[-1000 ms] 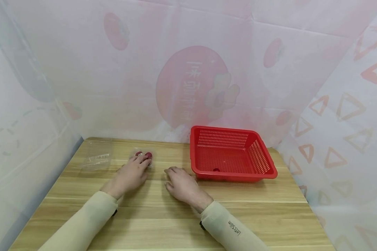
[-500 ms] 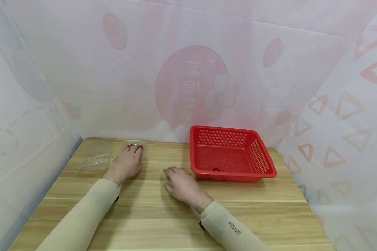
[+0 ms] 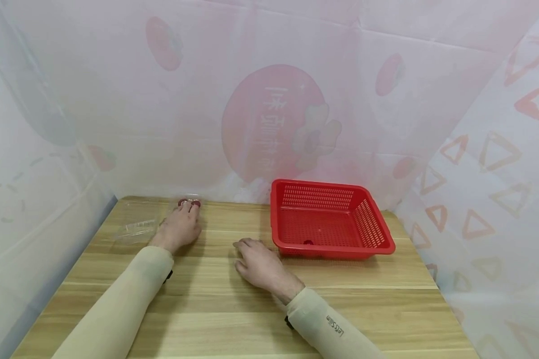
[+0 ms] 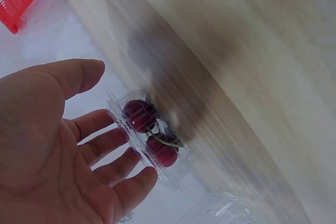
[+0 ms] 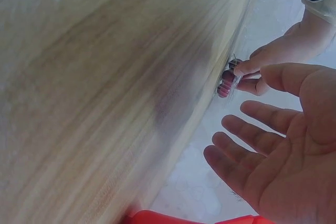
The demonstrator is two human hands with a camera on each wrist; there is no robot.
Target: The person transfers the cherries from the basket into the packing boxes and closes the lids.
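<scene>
Head view: left hand on a clear plastic box of cherries at the table's back edge

Two dark-red cherries, one with a green stem, sit in the box, which lies at the back edge of the wooden table, toward its back left corner. The left hand's fingertips touch the box wall, slightly bent, while the thumb stands apart from it. Nearer that corner lies another clear plastic piece. The right hand, fingers loosely spread and holding nothing, is over the middle of the table, near the front left corner of a red basket. This basket stands toward the table's back right corner, with a small dark-red thing inside by its front wall
</scene>
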